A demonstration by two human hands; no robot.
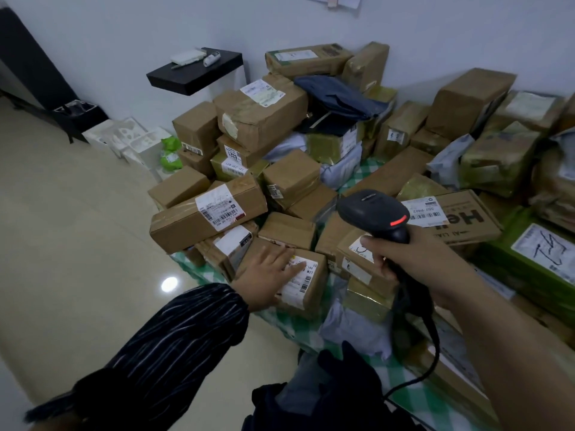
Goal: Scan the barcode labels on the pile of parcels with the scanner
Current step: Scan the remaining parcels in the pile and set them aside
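Our right hand (401,262) grips the scanner (373,213) by its handle, red light glowing above the knuckles. Just left of it, our left hand (269,272) lies flat, fingers straight, on a labelled box (315,286) in the parcel pile (261,116).

Support surface: green-and-white checked cloth (298,329) covering top. On cloth: brown cartons (208,213) lying stacked, piling up several layers toward wall; grey poly mailer (351,328) lying flat near front edge; green box (504,259) sitting at right. Beside pile: glossy floor (77,244) carrying white foam pieces (124,138) and green bag (171,154). On wall: black shelf (196,73) holding white box (188,56) and small white cylinder (211,59).
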